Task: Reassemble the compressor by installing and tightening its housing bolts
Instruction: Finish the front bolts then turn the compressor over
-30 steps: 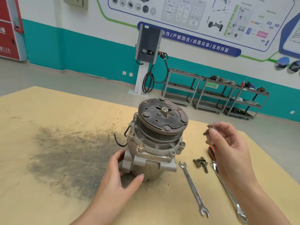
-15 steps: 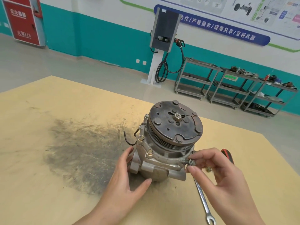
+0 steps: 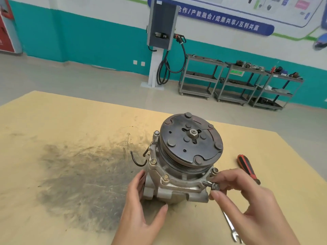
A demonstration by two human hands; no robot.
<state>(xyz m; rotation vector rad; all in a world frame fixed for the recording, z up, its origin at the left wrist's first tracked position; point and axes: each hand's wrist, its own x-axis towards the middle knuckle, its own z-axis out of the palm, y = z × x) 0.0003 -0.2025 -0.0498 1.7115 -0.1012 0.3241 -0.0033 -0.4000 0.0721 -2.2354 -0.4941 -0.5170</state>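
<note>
Two hands: right hand (image 3: 247, 197) pinches bolt (image 3: 211, 185); wall banner (image 3: 217, 19) lettering seemingly Chinese.

wrench (image 3: 231, 227) part hidden by right hand (image 3: 247, 206), shelf items too small

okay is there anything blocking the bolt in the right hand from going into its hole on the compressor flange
Nothing visible does. The right hand pinches the bolt with its tip already at the compressor flange; the hole itself is hidden behind the tip.

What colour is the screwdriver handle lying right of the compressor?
Red with black stripes; the screwdriver handle shows in the head view.
</note>
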